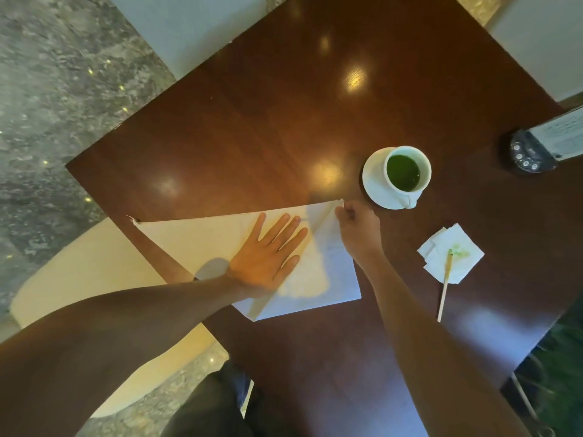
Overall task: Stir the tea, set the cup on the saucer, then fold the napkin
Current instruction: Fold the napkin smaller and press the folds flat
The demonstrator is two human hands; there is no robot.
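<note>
A white cloth napkin (195,238) lies folded into a triangle on the dark wooden table (284,105). My left hand (268,257) presses flat on its middle, fingers spread. My right hand (356,228) pinches the napkin's far right corner near the top fold. To the right, a white cup (407,171) of green tea stands on a white saucer (373,184). A wooden stirrer (444,285) lies with its green-stained tip on a small paper napkin (451,253).
A black stand with a card holder (533,152) sits at the table's right edge. Pale chair seats (72,279) stand at the near left, and another seat (189,29) lies beyond the far edge. The floor (47,105) is grey stone.
</note>
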